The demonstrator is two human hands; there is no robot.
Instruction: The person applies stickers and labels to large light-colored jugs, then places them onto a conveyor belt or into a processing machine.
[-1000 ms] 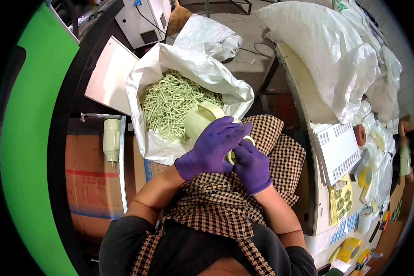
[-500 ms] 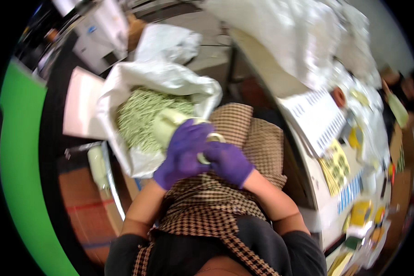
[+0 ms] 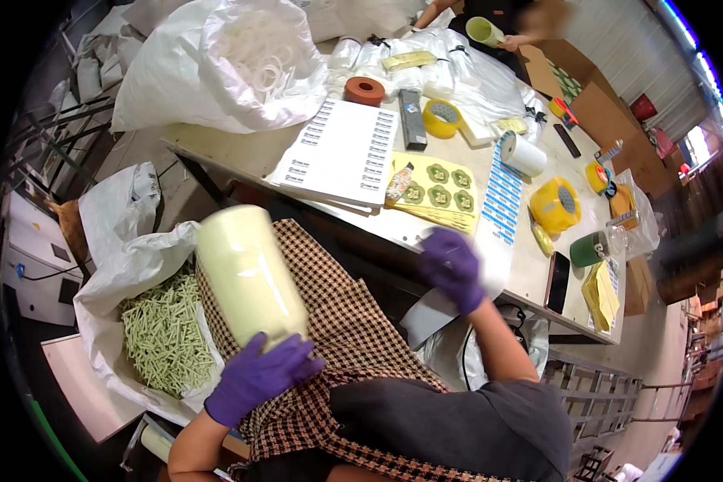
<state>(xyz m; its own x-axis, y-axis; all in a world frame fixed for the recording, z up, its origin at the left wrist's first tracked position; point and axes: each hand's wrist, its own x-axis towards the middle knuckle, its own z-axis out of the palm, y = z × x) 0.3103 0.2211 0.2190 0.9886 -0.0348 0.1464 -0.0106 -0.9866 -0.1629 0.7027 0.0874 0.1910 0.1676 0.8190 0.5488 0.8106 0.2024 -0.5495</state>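
My left hand [image 3: 261,377] grasps the near end of the pale yellow container [image 3: 253,273], tilted over my checked apron [image 3: 333,293]. I judge it light, stiff and slippery (those glossy walls), best held round that end. My right hand [image 3: 454,269], blurred, may be clenched; I can't tell.

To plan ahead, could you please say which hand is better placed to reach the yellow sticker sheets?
Probably the right hand: it is nearer the sheets; the left hand holds the container.
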